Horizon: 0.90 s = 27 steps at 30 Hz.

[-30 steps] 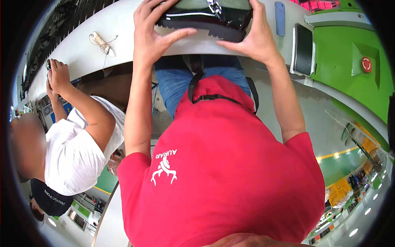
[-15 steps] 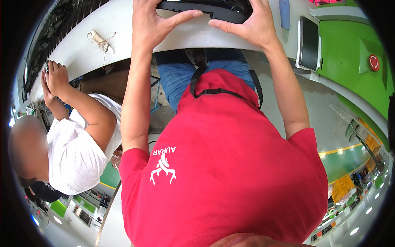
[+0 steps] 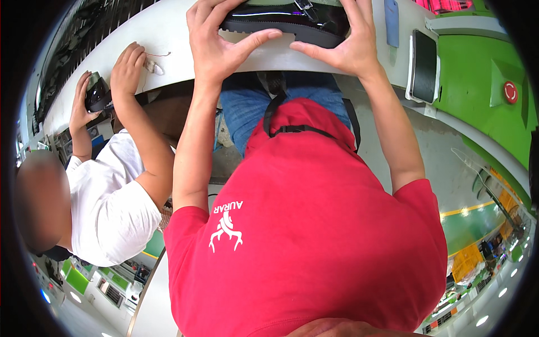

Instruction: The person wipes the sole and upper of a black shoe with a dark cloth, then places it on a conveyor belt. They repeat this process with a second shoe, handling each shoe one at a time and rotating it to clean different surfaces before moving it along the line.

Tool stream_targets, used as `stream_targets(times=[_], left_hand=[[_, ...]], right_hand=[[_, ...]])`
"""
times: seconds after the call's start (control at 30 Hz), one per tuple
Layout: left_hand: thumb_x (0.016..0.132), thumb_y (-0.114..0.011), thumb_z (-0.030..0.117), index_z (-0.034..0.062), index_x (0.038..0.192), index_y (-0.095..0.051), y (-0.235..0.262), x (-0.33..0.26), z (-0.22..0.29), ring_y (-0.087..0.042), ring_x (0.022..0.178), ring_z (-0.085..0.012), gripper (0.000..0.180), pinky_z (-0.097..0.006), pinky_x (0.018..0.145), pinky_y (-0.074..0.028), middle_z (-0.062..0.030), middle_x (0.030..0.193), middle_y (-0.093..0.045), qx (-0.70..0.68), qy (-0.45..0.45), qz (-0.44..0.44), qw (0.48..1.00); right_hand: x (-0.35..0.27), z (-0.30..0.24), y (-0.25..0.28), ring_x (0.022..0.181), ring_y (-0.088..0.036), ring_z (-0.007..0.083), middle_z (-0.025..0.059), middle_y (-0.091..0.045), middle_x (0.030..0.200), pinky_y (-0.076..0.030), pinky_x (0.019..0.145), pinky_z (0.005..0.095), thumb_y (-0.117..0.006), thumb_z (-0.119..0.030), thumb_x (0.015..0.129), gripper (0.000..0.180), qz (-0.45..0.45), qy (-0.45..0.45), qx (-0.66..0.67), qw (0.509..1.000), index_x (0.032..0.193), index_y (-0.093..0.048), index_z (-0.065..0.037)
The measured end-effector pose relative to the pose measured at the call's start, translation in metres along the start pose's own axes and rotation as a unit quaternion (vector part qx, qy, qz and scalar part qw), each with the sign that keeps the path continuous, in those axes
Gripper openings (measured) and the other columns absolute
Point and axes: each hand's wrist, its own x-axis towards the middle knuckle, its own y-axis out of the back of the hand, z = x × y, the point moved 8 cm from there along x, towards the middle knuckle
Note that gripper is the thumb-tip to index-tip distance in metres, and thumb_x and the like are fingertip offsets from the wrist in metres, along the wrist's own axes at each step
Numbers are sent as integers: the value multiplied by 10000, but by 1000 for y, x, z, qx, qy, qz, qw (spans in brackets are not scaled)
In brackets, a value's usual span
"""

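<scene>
My left hand [image 3: 219,53] curls its fingers over the left end of the shoe [image 3: 281,22], and my right hand [image 3: 356,50] cups the right end; together they clasp it, fingers spread rather than bunched. The thumbs [image 3: 255,40] point inward along the lower edge of the black sole [image 3: 321,38], near each other yet apart; whether either presses on it, I cannot tell from here. The top of the shoe runs out of view, so I would judge the hold by the sole. It is over the white bench [image 3: 174,31], near the edge; whether it rests there or is lifted, I cannot tell. To hold it well, I want even pressure from both ends and palms rather than nails on the glossy upper, which I judge would mark easily. Any turn should come from both hands at once, slowly. On the right, I would leave room for the blue strip [image 3: 392,23] and the phone [image 3: 424,66] beside the green machine [image 3: 471,70]. On the left, a co-worker's hand [image 3: 128,66] is just beside a pale bundle [image 3: 151,65], so I would not swing out that way
</scene>
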Motion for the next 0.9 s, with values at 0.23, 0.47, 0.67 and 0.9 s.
stream_targets(times=[0.23, 0.47, 0.67, 0.9], left_hand=[[578, -1052, 388, 36, 1287, -736, 19, -15, -14, -601, 1307, -370, 852, -488, 1156, -455, -153, 1297, -697, 16, -43, 12, 999], [597, -1044, 240, 37, 1390, -710, 22, -28, -92, -671, 1305, -310, 884, -457, 1100, -561, -148, 1413, -698, -312, 147, -37, 938], [584, -1039, 66, 2, 1310, -744, 25, -16, -100, -699, 1282, -252, 786, -423, 1115, -586, -142, 1391, -728, -268, 111, -72, 954], [495, -1076, 402, 99, 1462, -658, 49, 22, -41, -620, 1401, -296, 1096, -457, 1203, -459, -88, 1454, -689, -27, -11, -169, 985]], right_hand=[[-1, -21, -1, 1375, -541, 426, 241, -527, 1472, -463, 1163, 507, -1068, -394, 560, 1212, -18, 2, -15, 1000, 1560, -515, 12], [0, -34, -4, 1369, -543, 345, 187, -523, 1484, -479, 1136, 448, -1063, -348, 616, 1201, -6, 25, -39, 999, 1610, -470, -31], [0, -29, -5, 1369, -530, 352, 184, -511, 1480, -473, 1142, 452, -1070, -415, 574, 1206, -8, 19, -42, 999, 1588, -526, -53], [-7, -29, -4, 1380, -546, 366, 183, -499, 1507, -493, 1152, 470, -1067, -436, 566, 1247, -6, 1, -11, 1000, 1606, -499, -47]])
